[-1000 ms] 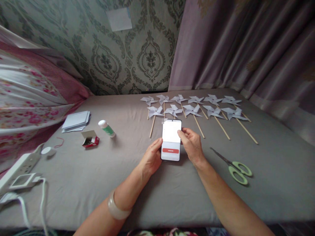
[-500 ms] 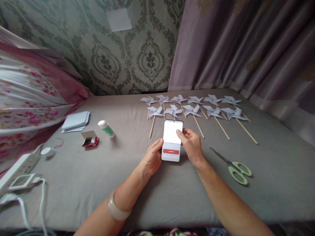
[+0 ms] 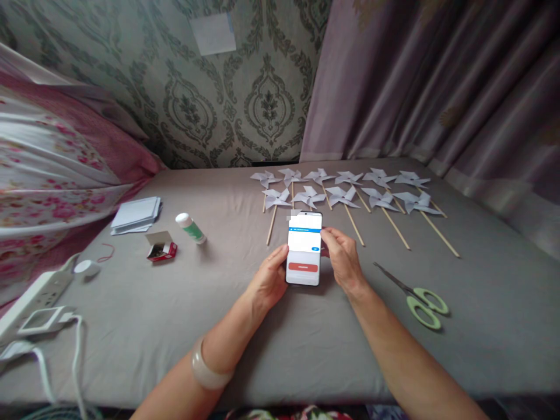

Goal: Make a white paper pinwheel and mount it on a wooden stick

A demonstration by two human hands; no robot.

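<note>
A lit phone (image 3: 304, 248) is held above a grey bed (image 3: 280, 326), gripped at its left edge by the left hand (image 3: 268, 283) and at its right edge by the right hand (image 3: 345, 261). Paper pinwheels (image 3: 345, 195) are laid in rows just beyond it; scissors (image 3: 415, 297) lie to the right, a glue stick (image 3: 190, 228) to the left.

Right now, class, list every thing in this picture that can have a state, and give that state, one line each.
phone: screen lit, held above the bed by both hands
left hand: grip closed on the phone's left edge
right hand: grip closed on the phone's right edge
scissors: shut, lying flat
glue stick: capped, on its side
small red box: flap open
pinwheels: assembled, laid in two rows
paper squares: stacked
</note>
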